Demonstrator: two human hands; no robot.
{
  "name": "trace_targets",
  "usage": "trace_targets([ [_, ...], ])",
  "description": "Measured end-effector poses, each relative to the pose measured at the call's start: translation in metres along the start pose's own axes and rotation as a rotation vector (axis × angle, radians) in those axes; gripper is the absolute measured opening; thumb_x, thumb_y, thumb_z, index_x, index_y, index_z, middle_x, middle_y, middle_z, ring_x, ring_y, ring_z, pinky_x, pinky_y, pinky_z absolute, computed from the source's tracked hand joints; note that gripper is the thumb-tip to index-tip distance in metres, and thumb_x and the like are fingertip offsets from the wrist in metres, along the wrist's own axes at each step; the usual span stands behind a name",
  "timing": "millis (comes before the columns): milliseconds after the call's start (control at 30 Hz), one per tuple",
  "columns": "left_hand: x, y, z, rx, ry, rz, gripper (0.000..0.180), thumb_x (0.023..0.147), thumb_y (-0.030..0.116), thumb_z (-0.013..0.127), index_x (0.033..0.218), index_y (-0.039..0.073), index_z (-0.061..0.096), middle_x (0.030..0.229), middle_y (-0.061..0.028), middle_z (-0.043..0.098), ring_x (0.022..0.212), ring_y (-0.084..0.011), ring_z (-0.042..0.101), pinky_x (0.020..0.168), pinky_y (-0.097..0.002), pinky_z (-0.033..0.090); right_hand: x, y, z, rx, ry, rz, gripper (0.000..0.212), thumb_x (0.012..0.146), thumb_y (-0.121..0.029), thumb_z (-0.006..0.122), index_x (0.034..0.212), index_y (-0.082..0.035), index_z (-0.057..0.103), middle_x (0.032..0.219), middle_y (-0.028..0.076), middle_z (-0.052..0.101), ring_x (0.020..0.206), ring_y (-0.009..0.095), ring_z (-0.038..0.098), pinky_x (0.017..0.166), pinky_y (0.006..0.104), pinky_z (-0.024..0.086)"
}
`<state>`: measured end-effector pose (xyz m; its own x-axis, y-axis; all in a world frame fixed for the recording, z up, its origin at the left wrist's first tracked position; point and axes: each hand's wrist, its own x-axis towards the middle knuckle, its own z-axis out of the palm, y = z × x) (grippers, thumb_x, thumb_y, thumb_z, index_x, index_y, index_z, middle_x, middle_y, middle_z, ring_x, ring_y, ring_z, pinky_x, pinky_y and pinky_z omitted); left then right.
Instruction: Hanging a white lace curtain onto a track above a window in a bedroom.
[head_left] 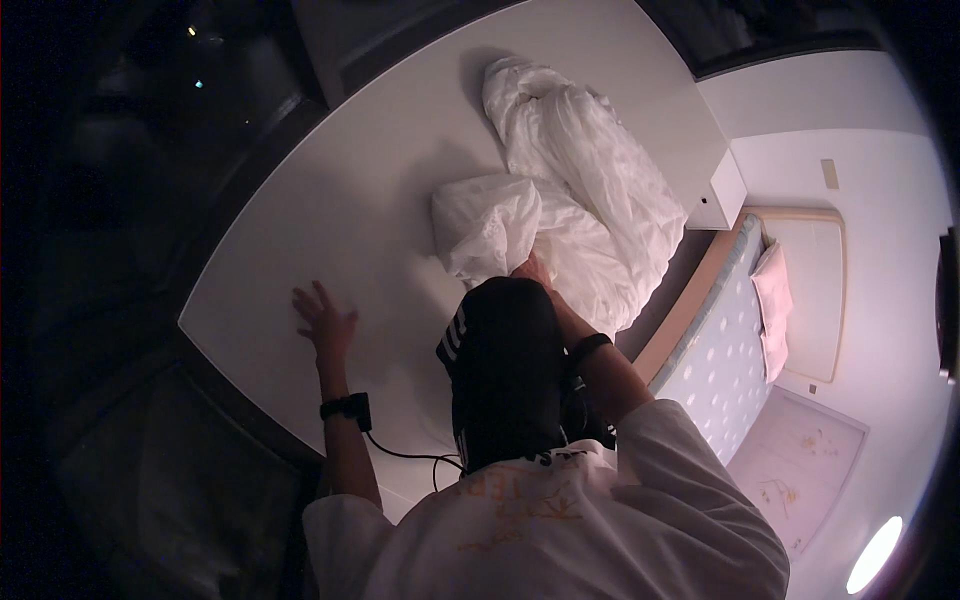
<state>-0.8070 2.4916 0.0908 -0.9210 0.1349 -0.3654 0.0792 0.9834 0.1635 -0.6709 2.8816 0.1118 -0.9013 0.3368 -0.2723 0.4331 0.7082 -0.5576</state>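
- White T-shirt (560,530) with faint orange print fills the lower middle of the view, nearest the camera, and above it sits a dark cap with white stripes (505,375) on the person's head
- Both forearms reach from the shirt up onto the white bed (370,200), and each wrist carries a black band; a thin black cable (410,455) runs from the left band back toward the shirt
- Left hand (325,322) lies open and flat on the bare sheet, fingers spread, at the near left part of the bed, well apart from the duvet and holding nothing
- Right hand (532,270) shows just beyond the cap, at the near edge of the crumpled white duvet (570,190) and touching it; the cap hides most of the hand, so I cannot tell whether the fingers are closed on the cloth
- Duvet lies bunched in a heap on the right half of the bed, one folded lump toward the person and a long twisted part running to the far side
- Right of the bed, lower down, stands a small cot with a dotted grey mattress (725,350) and a pink pillow (772,300) at its far end
- Left of the bed the room is dark and nothing can be made out
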Motion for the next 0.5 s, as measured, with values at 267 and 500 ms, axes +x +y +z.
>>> trace_targets([
  [267,-0.001,0.013,-0.008,-0.058,-0.051,-0.036,0.106,0.079,0.047,0.073,0.154,0.015,0.005,0.157,-0.0235,-0.008,0.145,-0.0442,-0.002,0.1,-0.0763,0.02,0.007,0.003,-0.016,0.039,0.052,-0.042,0.041,0.085,-0.027,0.061,0.121,-0.006,0.058,0.118,0.023,0.059,0.111,0.042,0.055,0.09,0.0475,0.046],
  [500,0.001,0.025,0.031,0.095,0.164,-0.116,0.093,0.088,0.055,0.056,0.153,0.01,0.008,0.157,-0.0269,0.0,0.144,-0.0462,0.004,0.1,-0.0767,0.017,0.024,0.033,-0.005,-0.068,-0.142,-0.064,0.048,0.088,-0.017,0.056,0.134,-0.004,0.047,0.138,0.022,0.046,0.127,0.038,0.043,0.101,0.0444,0.041],
])
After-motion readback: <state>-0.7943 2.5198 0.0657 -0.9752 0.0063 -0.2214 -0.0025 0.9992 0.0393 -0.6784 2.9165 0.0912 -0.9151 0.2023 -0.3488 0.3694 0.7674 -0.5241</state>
